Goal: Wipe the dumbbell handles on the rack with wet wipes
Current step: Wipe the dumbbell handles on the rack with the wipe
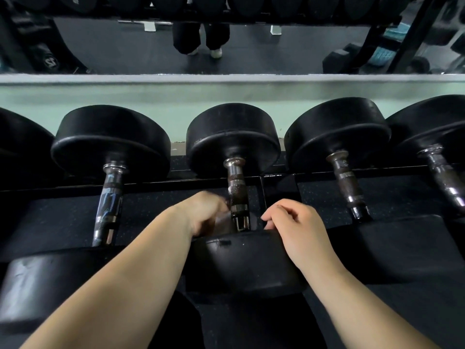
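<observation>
Head view, dumbbell handle (237, 195) just right of left grip (203, 212)

A gym: black dumbbells (234, 137) in a row on a rack (176, 183), wall mirror (276, 54) just behind it, speckled rubber flooring (63, 215) beneath it.

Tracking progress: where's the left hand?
Head view, centre: left hand at the near end of the middle dumbbell's handle, left of the right hand.

- The left grip (203, 212) is blurred; what its curled fingers hold cannot be told.
- It hides part of the middle handle (235, 190).
- The far-left dumbbell (17, 147) and far-right dumbbell (437, 132) are cut off by the edges.
- The mirrored person (201, 39) shows legs only.
</observation>
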Demonstrator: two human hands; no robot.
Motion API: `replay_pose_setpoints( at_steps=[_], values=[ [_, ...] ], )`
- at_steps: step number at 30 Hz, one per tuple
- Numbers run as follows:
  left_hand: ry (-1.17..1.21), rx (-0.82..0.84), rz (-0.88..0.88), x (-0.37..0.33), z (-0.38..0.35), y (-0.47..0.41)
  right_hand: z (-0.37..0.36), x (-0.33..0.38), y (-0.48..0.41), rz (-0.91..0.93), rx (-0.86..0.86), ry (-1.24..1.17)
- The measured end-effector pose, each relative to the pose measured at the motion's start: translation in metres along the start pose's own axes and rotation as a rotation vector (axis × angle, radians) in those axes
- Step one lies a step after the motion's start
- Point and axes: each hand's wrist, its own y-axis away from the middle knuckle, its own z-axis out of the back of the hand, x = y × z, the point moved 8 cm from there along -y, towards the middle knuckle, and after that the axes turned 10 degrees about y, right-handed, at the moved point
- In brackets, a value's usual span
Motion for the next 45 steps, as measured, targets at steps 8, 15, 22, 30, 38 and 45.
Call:
replay_pose_setpoints(
  at_steps=[8, 15, 22, 30, 38, 45],
  values=[
    [0.251, 0.023, -0.059, -0.023, 0.003, -0.006, 0.000, 0.001, 0.001, -0.004, 0.005, 0.000],
    [-0.015, -0.026, -0.031, -0.006, -0.002, 0.006, 0.000, 0.000, -0.001, -0.007, 0.011, 0.010],
    [0.228, -0.041, -0.028, -0.012, -0.006, 0.009, 0.000, -0.002, -0.002, 0.005, 0.003, 0.019],
    [0.231, -0.053, -0.061, -0.016, -0.003, 0.013, 0.002, 0.001, 0.000, 0.018, -0.017, 0.022],
    [-0.343, -0.059, -0.113, -0.010, -0.004, 0.017, 0.001, 0.001, -0.001, 0.017, -0.007, 0.034],
    [-0.328, -0.198, -0.433, -0.064, 0.026, 0.065, 0.003, 0.004, 0.001, 0.084, -0.058, 0.090]
  ],
)
